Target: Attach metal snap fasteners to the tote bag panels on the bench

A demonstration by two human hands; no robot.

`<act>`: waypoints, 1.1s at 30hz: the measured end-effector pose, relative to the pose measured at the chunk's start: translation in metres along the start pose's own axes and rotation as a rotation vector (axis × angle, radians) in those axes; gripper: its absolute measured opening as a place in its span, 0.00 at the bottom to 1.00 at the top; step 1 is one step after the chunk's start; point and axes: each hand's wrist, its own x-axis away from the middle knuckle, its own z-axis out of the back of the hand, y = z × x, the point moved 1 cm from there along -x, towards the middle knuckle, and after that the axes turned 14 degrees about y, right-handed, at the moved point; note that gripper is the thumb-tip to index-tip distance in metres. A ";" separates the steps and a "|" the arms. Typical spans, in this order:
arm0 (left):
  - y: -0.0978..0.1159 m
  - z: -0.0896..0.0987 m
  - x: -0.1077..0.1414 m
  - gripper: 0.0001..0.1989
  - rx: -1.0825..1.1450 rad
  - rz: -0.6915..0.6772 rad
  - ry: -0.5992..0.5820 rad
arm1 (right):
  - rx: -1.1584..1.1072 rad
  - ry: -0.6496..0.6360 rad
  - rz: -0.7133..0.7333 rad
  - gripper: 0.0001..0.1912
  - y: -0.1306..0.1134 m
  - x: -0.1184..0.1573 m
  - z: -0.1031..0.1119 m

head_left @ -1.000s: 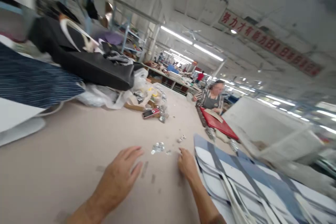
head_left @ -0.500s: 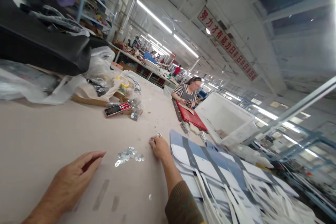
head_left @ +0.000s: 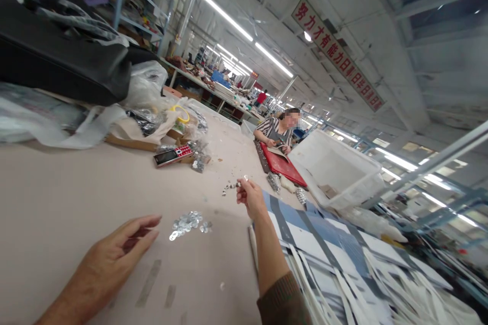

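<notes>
My right hand [head_left: 251, 199] is raised slightly over the far part of the table, fingers pinched together. A bright bit of metal shows at its fingertips, too small to tell exactly. Just left of those fingers are several small dark and silver metal pieces [head_left: 227, 189]. My left hand [head_left: 118, 251] rests at the near left with thumb and fingers apart and nothing between them. To the right of it, flat on the table, lies a loose pile of thin silver washer-like discs [head_left: 187, 223]. One more pale disc [head_left: 222, 286] lies nearer to me.
Blue, white and grey panels with pale straps [head_left: 328, 259] are stacked at right. A red-keyed phone [head_left: 173, 155], yellow-handled scissors [head_left: 182, 111] and plastic bags [head_left: 147, 86] lie at left. Beyond, a co-worker [head_left: 278, 129] sits by a red board [head_left: 284, 166] and white bin [head_left: 335, 167].
My right hand has moved up, away from me and a little right, and the small metal pieces now show beside it. My left hand has barely shifted. The view has turned slightly.
</notes>
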 end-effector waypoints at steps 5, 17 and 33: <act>0.029 0.005 0.012 0.31 0.210 -0.008 -0.133 | -0.235 -0.281 -0.097 0.33 -0.028 0.079 -0.034; 0.051 0.028 0.016 0.19 0.200 0.049 -0.418 | -0.213 -0.371 0.096 0.20 -0.003 0.153 -0.098; 0.027 0.016 0.017 0.24 0.111 0.217 -0.494 | -0.026 -0.256 -0.063 0.20 0.050 0.109 -0.087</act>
